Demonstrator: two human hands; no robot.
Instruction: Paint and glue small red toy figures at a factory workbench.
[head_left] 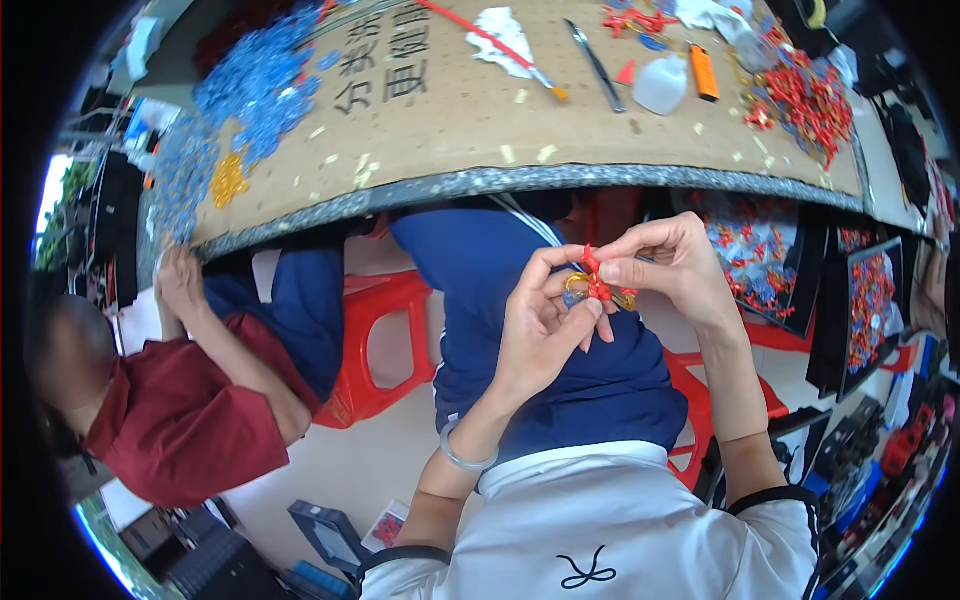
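Observation:
My left hand (pixel 540 325) and my right hand (pixel 668 262) meet above my lap, just in front of the table edge. Between their fingertips is a small red trinket (pixel 597 287) with gold-coloured ring parts and a clear bluish piece hanging about it. The left fingers and thumb grip its lower part. At its upper tip, the right thumb and forefinger pinch the red part. My fingers cover some of the trinket, so its exact shape cannot be made out.
On the cardboard-covered table (pixel 420 140) lie blue clear discs (pixel 255 95), gold-coloured small parts (pixel 229 182), a dark slim tool (pixel 594 65), a white bottle (pixel 660 84), an orange lighter (pixel 703 73) and red trinkets (pixel 805 100). A co-worker (pixel 190 400) sits left; red stools (pixel 375 345) stand around.

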